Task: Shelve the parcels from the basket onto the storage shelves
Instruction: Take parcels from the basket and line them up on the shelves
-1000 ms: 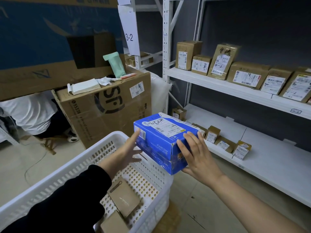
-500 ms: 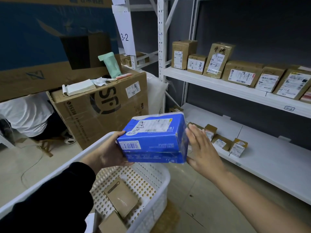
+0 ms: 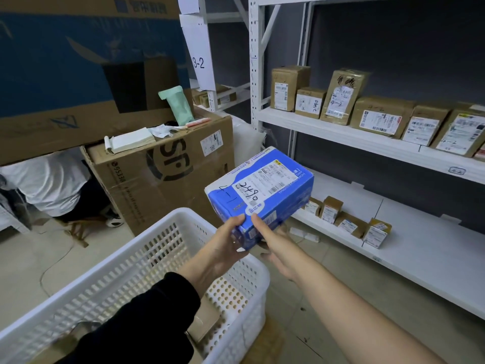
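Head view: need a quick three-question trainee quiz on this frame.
1. True or false: the blue box lies in the basket.
2. Handwritten on the blue box: A 4-1, B 7-3, C 1-9?
3. Fill in: the paper sign reads ___.
Key: 1 false; 2 A; 3 3-2.
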